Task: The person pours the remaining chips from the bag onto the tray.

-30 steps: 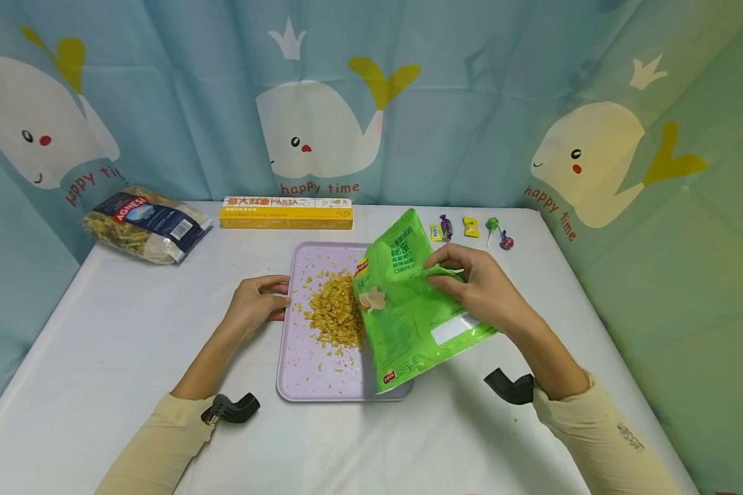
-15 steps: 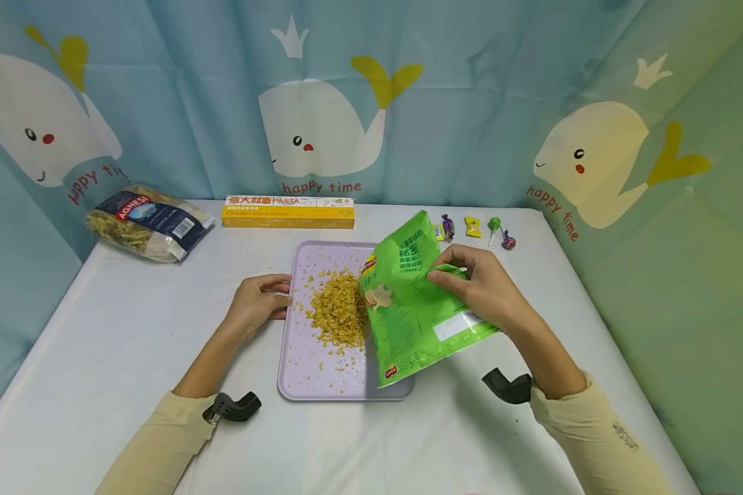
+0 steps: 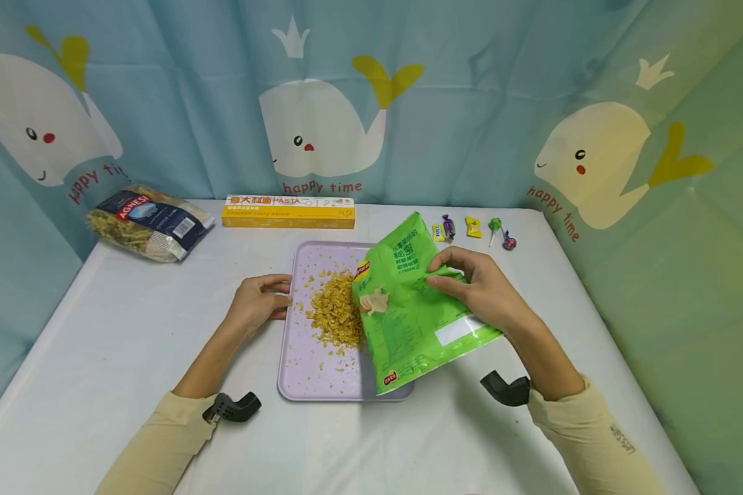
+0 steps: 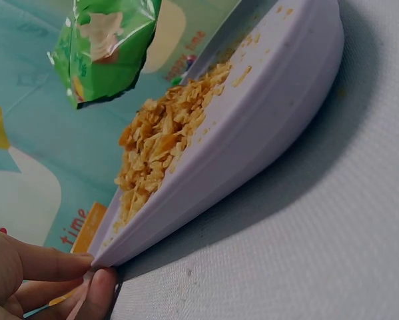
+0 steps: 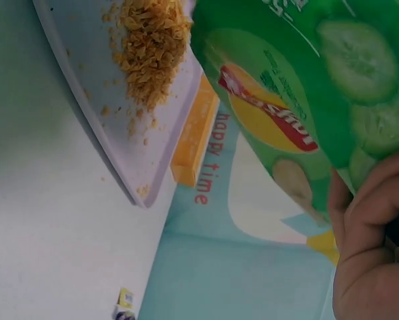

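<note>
My right hand (image 3: 483, 285) pinches a green Lay's chip bag (image 3: 408, 330) and holds it tilted over the right part of a lilac tray (image 3: 309, 381). In the right wrist view the bag's front (image 5: 252, 40) shows cucumber slices, with the fingers (image 5: 369, 220) gripping its edge. A heap of crushed golden chips (image 3: 334, 309) lies on the tray, partly hidden by the bag, with crumbs scattered around. At the tray's left side my left hand (image 3: 250, 306) pinches the rim between thumb and fingers, as the left wrist view shows at the tray's edge (image 4: 232, 160).
A bag of Agnesi pasta (image 3: 148, 223) lies at the back left, beside a yellow pasta box (image 3: 287, 213). Toward the back right are small wrapped candies (image 3: 473, 227) and two lollipops (image 3: 495, 225). A printed curtain (image 3: 470, 103) hangs behind the white table (image 3: 161, 330).
The chip bag shifted slightly right and up, then swung back left and down over the tray. My left hand, the tray and the chip heap look unchanged.
</note>
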{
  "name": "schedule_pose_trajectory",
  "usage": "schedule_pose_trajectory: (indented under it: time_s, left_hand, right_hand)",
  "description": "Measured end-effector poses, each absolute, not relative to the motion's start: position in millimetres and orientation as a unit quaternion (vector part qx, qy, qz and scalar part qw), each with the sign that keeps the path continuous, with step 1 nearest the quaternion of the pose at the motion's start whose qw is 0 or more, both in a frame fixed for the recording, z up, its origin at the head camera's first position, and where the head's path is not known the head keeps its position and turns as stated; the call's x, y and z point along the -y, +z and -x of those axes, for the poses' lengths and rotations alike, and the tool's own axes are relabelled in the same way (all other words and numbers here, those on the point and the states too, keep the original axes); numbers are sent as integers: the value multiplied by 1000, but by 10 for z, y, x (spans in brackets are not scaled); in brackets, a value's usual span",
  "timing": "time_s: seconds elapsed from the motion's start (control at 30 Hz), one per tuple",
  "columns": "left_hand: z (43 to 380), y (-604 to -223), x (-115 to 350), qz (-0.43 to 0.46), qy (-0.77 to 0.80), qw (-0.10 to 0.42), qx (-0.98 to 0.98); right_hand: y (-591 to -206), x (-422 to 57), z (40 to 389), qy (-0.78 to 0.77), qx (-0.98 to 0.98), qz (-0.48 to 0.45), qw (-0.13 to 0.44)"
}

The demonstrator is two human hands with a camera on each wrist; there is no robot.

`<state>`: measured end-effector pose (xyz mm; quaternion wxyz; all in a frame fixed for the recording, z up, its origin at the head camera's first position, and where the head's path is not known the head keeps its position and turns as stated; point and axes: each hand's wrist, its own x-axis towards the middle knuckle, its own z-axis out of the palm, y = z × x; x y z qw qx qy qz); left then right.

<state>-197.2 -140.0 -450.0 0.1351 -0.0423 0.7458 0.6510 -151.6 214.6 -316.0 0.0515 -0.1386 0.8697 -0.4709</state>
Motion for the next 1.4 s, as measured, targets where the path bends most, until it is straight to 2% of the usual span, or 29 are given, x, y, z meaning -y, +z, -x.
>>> schedule_pose_trajectory:
  time_s: [0.17,0.37,0.73,1.03,1.4]
  left_hand:
    - [1972,-4501,1406,41,649,136,-747]
    - [1964,-4496,1408,40,650,138,-746]
    - [1964,-4490,1411,39,652,139,-745]
    - [1971,-4505,1407,42,652,135,-745]
    - [1971,-4501,1407,42,651,136,-745]
  right_hand:
    - [-3166,-2148,1514,-473,-870,135,44]
    - [-3163,-2147,1514,-491,-859,129,67]
    - [-3199,-2129,1496,-460,-881,112,23]
    - [-3148,-2093,1455,-467,-875,123,30]
    - [-3229,-2113,1497,-510,-854,92,52]
